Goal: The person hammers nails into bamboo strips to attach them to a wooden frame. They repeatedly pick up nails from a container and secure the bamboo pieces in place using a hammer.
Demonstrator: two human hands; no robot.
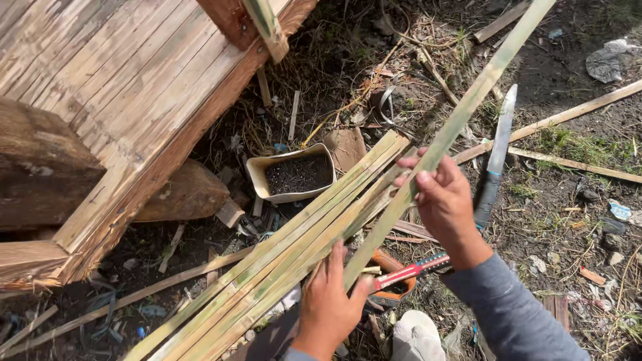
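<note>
Right hand (pixel 445 200) closed around long bamboo strip (pixel 461 117), thumb on top; strip slanted from upper right down toward lower centre. Left hand (pixel 329 301) gripped same strip at lower end, fingers curled, thumb against it. Bundle of split bamboo strips (pixel 281 254) lay on ground just beneath, running diagonally. Knife (pixel 496 160) stood just behind right hand, blade up. Small tray of dark bits (pixel 294 174) sat near bundle's upper end. Woven bamboo panel (pixel 120 87) at upper left.

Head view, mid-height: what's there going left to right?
Dark log → tray of dark grains → pile of bamboo strips → right hand gripping a strip → big knife → loose slats on the ground.
</note>
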